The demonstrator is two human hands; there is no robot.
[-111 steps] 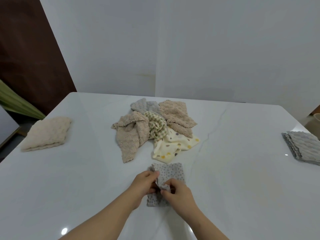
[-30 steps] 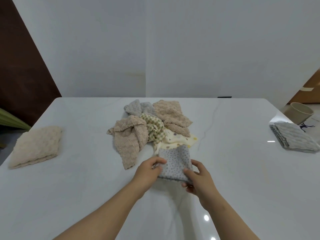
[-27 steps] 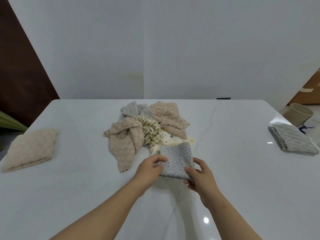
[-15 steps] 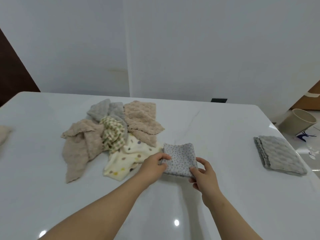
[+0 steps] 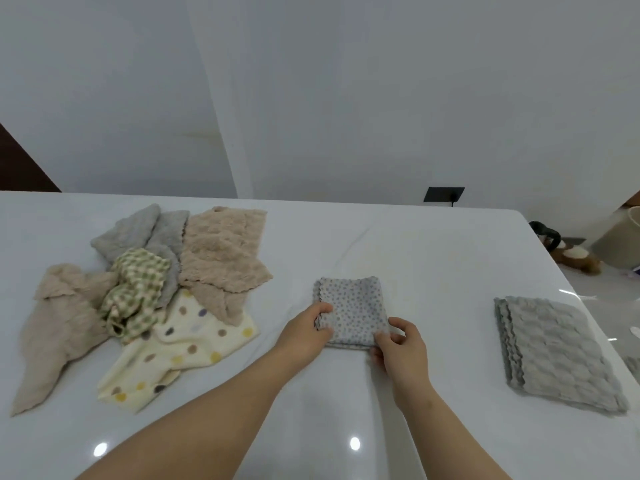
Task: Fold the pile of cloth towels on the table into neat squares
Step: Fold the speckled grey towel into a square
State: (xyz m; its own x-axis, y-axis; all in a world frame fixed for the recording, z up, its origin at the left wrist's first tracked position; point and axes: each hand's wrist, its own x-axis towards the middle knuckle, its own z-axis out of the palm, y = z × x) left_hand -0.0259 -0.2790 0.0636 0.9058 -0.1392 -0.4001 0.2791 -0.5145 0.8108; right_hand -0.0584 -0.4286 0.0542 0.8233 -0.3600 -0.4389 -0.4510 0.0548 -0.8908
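Note:
A small grey dotted towel [image 5: 356,310], folded into a square, is held between both hands just above the white table [image 5: 415,258]. My left hand [image 5: 306,329] grips its left edge with thumb on top. My right hand [image 5: 398,344] pinches its near right corner. Left of them lies the unfolded pile: beige towels [image 5: 221,247], a green checked cloth [image 5: 136,289], a grey towel [image 5: 138,230] and a cream polka-dot towel [image 5: 183,344].
A folded grey waffle towel [image 5: 554,348] lies near the table's right edge. Beyond that edge, on the floor, are a beige bin [image 5: 620,244] and a stuffed toy [image 5: 571,254]. A dark wall socket [image 5: 444,194] sits behind the table.
Both hands have carried the folded dotted towel to the right, away from the pile and toward the folded grey towel. The view has swung right, so the left beige folded towel is out of frame.

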